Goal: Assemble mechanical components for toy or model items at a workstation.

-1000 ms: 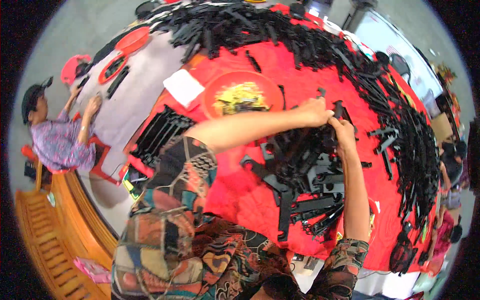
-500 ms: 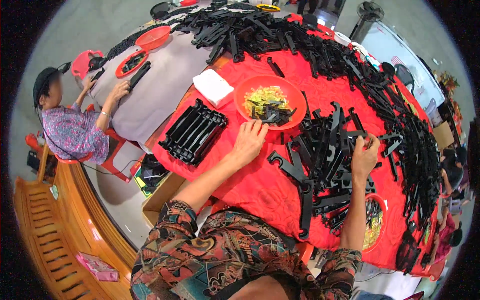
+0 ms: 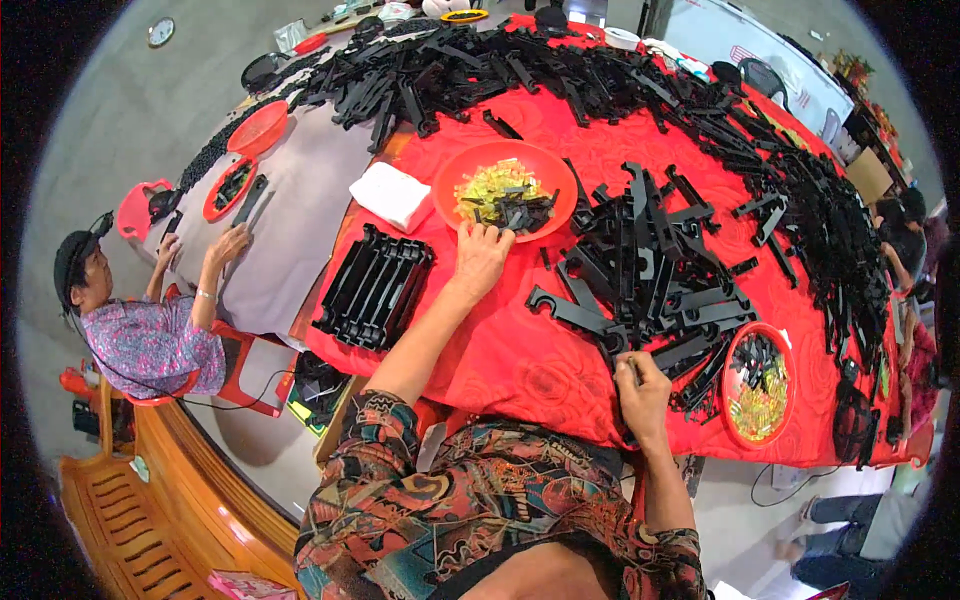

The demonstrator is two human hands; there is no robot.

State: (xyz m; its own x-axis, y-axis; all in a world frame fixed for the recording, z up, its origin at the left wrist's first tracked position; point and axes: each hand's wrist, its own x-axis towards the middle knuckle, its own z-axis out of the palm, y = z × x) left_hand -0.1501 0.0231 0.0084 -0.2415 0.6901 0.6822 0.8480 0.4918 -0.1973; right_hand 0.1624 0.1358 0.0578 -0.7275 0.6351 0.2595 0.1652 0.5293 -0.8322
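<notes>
My left hand [image 3: 482, 262] is at the near rim of a red plastic bowl [image 3: 561, 178], its fingers bent over the edge among small black strips [image 3: 520, 213] and yellowish translucent pieces [image 3: 500, 178]. Whatever those fingers pinch is hidden. Close to the table's front edge, my right hand [image 3: 642, 400] grips a long black plastic bracket [image 3: 614, 346], mostly covered by the hand. Beyond it lies a loose pile of similar hook-ended brackets [image 3: 650, 255]. Left of my left arm, several brackets form a neat row [image 3: 375, 288].
A folded white cloth [image 3: 390, 195] lies beside the bowl. Another red bowl [image 3: 785, 405] of small pieces stands at right. Heaped black parts [image 3: 720, 125] curve along the far side of the red cloth. Across the left table a seated person [image 3: 150, 335] handles black parts.
My right hand has moved from the bracket pile back toward the table edge and taken hold of a bracket. The left hand stays at the bowl. The view has shifted.
</notes>
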